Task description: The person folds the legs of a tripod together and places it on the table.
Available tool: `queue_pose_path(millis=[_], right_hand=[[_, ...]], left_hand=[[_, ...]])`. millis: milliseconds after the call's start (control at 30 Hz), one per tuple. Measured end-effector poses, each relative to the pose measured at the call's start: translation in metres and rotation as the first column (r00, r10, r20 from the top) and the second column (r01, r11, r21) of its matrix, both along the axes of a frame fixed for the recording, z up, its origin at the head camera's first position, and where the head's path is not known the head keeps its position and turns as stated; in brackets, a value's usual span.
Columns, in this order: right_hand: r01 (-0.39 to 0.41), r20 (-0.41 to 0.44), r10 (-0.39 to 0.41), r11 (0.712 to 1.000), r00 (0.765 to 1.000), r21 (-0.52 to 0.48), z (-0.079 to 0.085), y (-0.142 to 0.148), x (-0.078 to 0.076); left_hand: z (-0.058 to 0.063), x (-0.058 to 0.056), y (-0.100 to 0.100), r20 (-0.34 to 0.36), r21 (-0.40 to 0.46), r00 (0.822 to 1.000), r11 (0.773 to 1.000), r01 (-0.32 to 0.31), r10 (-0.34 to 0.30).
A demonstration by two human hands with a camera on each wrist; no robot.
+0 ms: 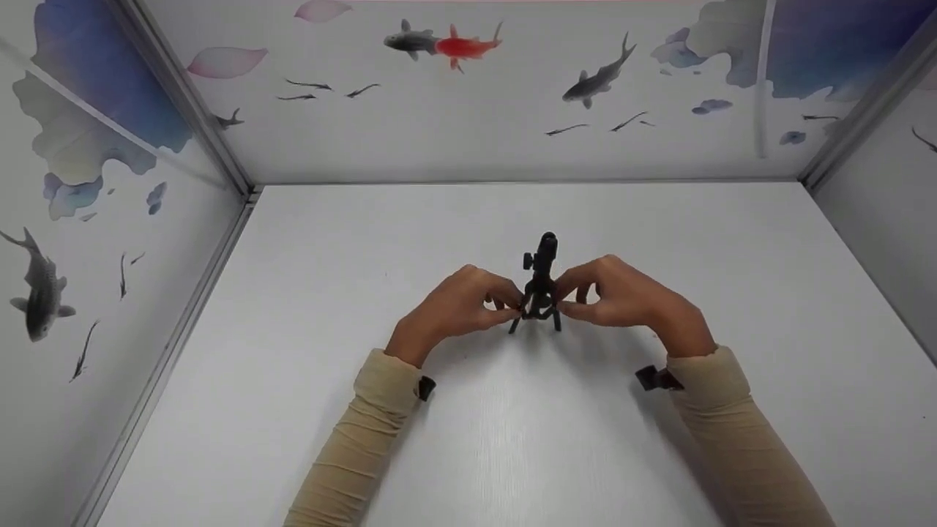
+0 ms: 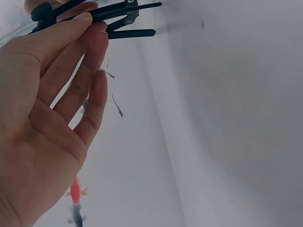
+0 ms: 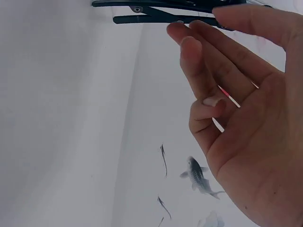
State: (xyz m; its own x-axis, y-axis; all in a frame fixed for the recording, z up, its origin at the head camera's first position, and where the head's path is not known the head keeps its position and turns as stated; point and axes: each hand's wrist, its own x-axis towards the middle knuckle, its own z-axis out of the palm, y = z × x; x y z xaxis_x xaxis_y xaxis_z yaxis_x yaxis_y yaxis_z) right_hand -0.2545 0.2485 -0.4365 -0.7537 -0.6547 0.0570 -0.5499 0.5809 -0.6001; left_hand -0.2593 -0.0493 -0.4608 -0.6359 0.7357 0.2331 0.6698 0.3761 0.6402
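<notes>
A small black tripod [image 1: 544, 262] stands on the white table with its legs partly spread and a knob on its left side. My left hand [image 1: 468, 304] pinches it low on the left, thumb and fingertips at a leg. From the other side my right hand [image 1: 622, 296] holds it the same way. In the left wrist view, two leg ends [image 2: 135, 33] and a hinged brace stick out past my fingers. The right wrist view has a leg [image 3: 142, 19] between my thumb and fingertips, while the lower fingers bend free of it.
The white tabletop [image 1: 307, 293] is bounded by a back wall [image 1: 476, 132] and a left wall [image 1: 95, 278], both printed with fish and leaves. Metal frame strips run along the corners. A small black device [image 1: 427, 388] sits at my left cuff, another [image 1: 648, 378] at the right.
</notes>
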Motion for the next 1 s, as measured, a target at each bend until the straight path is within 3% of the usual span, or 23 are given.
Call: queue_pose_path(millis=[233, 633, 1000], right_hand=[[-0.001, 0.054, -0.002, 0.999, 0.999, 0.054, -0.005, -0.007, 0.001], [-0.015, 0.083, 0.011, 0.999, 0.997, 0.047, -0.011, -0.011, 0.001], [0.007, 0.096, -0.012, 0.999, 0.995, 0.050, -0.010, -0.013, 0.003]], left_hand=[[-0.002, -0.001, 0.003, -0.015, -0.033, 1.000, 0.999, -0.008, 0.007], [-0.008, 0.001, 0.005, -0.100, -0.036, 0.993, 0.998, -0.061, 0.057], [-0.009, 0.002, 0.009, -0.113, -0.043, 0.989, 0.994, -0.097, 0.092]])
